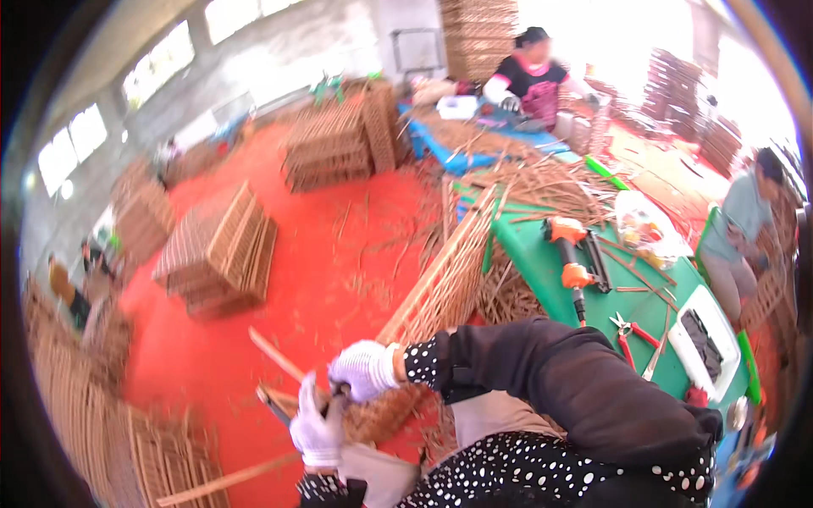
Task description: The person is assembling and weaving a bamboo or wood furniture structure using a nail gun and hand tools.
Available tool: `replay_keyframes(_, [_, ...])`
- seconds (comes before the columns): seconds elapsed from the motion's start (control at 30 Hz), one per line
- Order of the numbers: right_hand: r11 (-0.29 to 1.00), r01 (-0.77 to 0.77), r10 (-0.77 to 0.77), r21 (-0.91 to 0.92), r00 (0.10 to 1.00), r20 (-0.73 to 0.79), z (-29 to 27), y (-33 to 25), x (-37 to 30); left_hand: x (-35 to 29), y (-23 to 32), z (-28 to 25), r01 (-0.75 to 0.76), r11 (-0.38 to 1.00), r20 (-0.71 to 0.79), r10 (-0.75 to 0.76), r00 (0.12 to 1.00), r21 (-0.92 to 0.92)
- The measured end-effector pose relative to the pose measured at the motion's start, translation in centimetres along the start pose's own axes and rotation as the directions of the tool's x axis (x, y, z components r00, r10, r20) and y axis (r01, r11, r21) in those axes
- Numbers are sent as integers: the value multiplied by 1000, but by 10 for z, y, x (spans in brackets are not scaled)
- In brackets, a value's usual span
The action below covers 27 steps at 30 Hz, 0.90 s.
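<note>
My two hands, in white gloves, meet at the lower middle of the head view. My left hand is closed on a thin brown wicker strip, which slants up to the left. Right against it, my right hand is curled closed; a small dark bit shows between the hands, too hidden to name. Below them lies a brown woven piece, partly covered by the hands. A second long strip runs out to the lower left. Beyond my right hand a lattice wicker panel leans toward the table.
On the green table at right lie an orange nail gun, red-handled pliers, a white tray and loose strips. Stacked wicker panels stand on the red floor. One person works behind, another at right.
</note>
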State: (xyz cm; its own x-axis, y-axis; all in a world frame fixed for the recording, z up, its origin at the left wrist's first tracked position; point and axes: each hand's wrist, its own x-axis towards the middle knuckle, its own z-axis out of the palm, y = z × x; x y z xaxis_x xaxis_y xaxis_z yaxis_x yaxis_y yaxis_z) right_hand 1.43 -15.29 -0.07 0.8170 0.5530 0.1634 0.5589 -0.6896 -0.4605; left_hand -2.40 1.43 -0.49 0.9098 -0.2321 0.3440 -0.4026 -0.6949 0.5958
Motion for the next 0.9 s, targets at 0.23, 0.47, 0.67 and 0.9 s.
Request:
replay_keyframes(0.23, [984,77,-18,-162,941,338,7,0,30,-14,-24,30,-59,972,-119,33,992,-227])
replay_keyframes(0.47, [329,-111,386,938,922,-26,35,-21,25,-23,-12,24,-11,992,-143,-7,990,-129])
replay_keyframes(0.67, [188,79,398,979,905,-149,30,-31,27,-13,-26,19,-311,898,-83,352,932,312])
replay_keyframes(0.9, [544,387,252,744,771,-585,50,-23,11,-15,21,3,-170,851,246,50,968,497])
